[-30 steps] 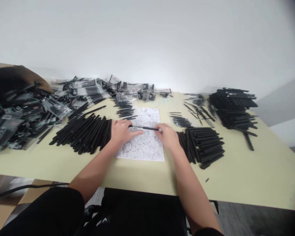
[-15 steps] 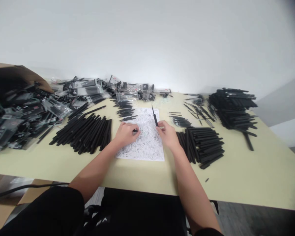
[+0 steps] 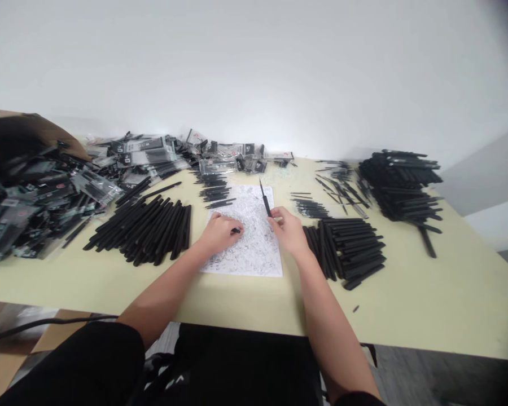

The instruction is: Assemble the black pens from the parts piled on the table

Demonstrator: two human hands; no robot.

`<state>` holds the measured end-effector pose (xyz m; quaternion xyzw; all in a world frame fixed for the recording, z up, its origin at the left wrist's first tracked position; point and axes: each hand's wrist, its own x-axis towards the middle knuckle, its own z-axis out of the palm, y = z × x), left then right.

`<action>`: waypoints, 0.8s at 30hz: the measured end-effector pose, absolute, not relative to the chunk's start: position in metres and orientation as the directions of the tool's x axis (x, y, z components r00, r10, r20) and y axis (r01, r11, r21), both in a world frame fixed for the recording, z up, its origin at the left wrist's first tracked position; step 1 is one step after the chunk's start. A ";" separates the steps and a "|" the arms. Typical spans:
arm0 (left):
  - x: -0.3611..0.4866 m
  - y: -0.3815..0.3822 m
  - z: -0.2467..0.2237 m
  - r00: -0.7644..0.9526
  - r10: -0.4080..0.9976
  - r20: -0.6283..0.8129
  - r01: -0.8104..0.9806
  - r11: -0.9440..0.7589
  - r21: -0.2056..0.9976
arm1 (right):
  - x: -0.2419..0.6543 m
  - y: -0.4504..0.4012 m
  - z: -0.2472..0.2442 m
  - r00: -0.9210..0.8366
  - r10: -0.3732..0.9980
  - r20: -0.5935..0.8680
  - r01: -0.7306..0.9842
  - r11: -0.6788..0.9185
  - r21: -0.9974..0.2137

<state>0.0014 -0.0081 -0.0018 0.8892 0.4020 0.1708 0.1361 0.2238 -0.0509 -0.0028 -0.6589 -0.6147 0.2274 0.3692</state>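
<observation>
My left hand rests over a doodled paper sheet, its fingers shut on a short black piece, possibly a pen cap. My right hand grips a thin black pen at the sheet's right side, with its fine tip pointing away from me. The hands are apart. A large pile of black pens lies left of the sheet, and another lies right of it, close to my right hand.
The pale yellow table also holds a further heap of black pens at the right and smaller rows at the back. Plastic-bagged pens spread along the back left, beside a dark-lined cardboard box.
The pen held level between my hands has come apart. My left hand has moved left with the short piece, while my right hand has turned the thin pen upright.
</observation>
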 end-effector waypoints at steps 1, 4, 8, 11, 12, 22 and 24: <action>0.002 -0.008 -0.002 0.613 0.766 0.193 0.672 -0.635 0.381 | 0.224 -0.051 -0.003 0.140 0.978 0.155 0.642 0.029 -0.766; 0.003 -0.010 -0.003 0.599 0.777 0.196 0.685 -0.623 0.377 | 0.224 -0.051 -0.002 0.140 0.978 0.156 0.645 0.029 -0.763; 0.006 -0.011 -0.003 0.570 0.794 0.214 0.701 -0.605 0.377 | 0.223 -0.051 -0.002 0.141 0.979 0.149 0.652 0.022 -0.758; 0.007 -0.012 -0.004 0.569 0.795 0.210 0.706 -0.603 0.371 | 0.223 -0.051 0.000 0.143 0.979 0.148 0.656 0.018 -0.754; 0.007 -0.012 -0.004 0.570 0.795 0.208 0.708 -0.604 0.367 | 0.223 -0.051 0.000 0.141 0.979 0.148 0.656 0.020 -0.755; 0.006 -0.012 -0.003 0.553 0.806 0.211 0.715 -0.589 0.376 | 0.222 -0.053 0.000 0.143 0.980 0.140 0.656 0.012 -0.754; 0.006 -0.012 -0.004 0.548 0.810 0.209 0.715 -0.583 0.385 | 0.222 -0.053 0.001 0.142 0.980 0.139 0.659 0.011 -0.752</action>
